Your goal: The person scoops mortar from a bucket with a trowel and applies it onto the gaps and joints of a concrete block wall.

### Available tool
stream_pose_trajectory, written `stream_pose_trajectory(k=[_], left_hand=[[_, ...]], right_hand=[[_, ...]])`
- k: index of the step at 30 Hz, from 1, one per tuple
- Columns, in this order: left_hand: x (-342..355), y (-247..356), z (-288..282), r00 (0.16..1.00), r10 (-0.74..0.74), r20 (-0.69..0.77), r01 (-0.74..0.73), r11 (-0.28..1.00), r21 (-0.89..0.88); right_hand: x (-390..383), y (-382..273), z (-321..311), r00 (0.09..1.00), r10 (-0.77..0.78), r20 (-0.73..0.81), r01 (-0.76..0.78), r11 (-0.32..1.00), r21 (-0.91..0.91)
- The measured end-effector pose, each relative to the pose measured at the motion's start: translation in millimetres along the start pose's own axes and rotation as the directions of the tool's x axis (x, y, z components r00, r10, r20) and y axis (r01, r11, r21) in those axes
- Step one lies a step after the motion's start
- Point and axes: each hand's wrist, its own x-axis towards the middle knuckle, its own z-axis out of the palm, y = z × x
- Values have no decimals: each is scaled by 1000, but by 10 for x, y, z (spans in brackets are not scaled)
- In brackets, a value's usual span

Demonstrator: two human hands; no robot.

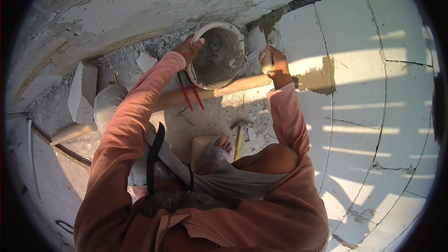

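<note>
Trowel in right hand
Fingers wrap the handle, blade ahead of them; left hand clasps mortar bucket rim.

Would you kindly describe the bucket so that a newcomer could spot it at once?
Find the white block wall on the right, then look left, past the right hand, to the left hand. It grips the rim of the bucket, just above two red handles. Alone among its neighbours, the bucket is round, open and holds grey mortar.
</note>
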Motion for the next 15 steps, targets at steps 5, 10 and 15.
stream_pose_trajectory(k=[5,10,15], left_hand=[[65,45,68,1000,-6,13,5,995,97],[64,72,153,998,69,16,-69,997,30],[63,53,-6,994,-26,106,49,973,-223]], right_hand=[[-47,160,-173,983,-154,103,177,942,-286],[-16,-97,74,977,-186,-100,114,864,-491],[-512,-73,105,914,-401,54,385,819,-425]])
